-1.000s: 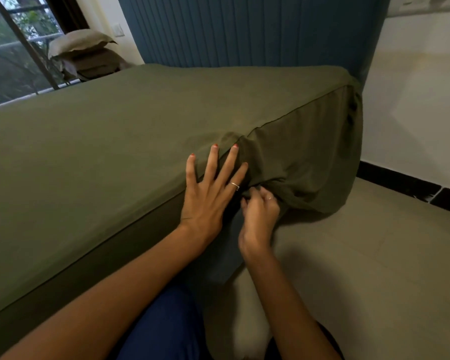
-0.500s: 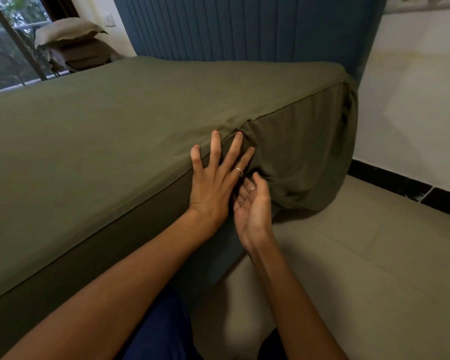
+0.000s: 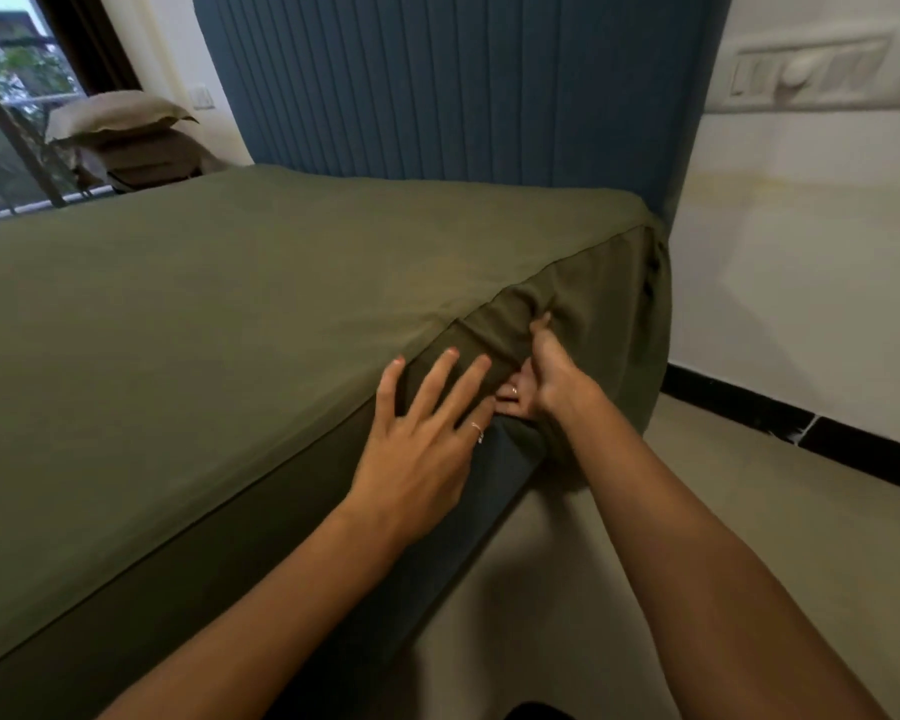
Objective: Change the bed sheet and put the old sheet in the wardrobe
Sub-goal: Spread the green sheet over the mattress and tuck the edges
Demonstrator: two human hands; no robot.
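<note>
Olive-green cotton covers the whole bed: the bed sheet (image 3: 230, 314) lies smooth across the mattress ahead of and to the left of my hands, and hangs loose in folds over the mattress corner just beyond my right hand. My left hand (image 3: 427, 433) lies flat on the side of the mattress, fingers straight and spread, pressing the sheet against the edge; a thin ring sits on one finger. My right hand (image 3: 546, 376) is touching it on the right, fingers curled round a bunch of the sheet's hanging cloth at the corner, thumb pointing up along the fold; a ring shows there too. Below my left hand the dark blue bed base (image 3: 489, 491) is bare where the sheet ends. Beyond both hands the ribbed blue headboard (image 3: 437, 85) stands upright against the wall. Far off past my left hand, two pillows (image 3: 120, 132) are stacked beside the window (image 3: 11, 122). To the right of my right hand lie the pale floor tiles (image 3: 723, 537) and the white wall with a black skirting (image 3: 801, 423); high on that wall is a switchboard (image 3: 811, 70), blurred.
</note>
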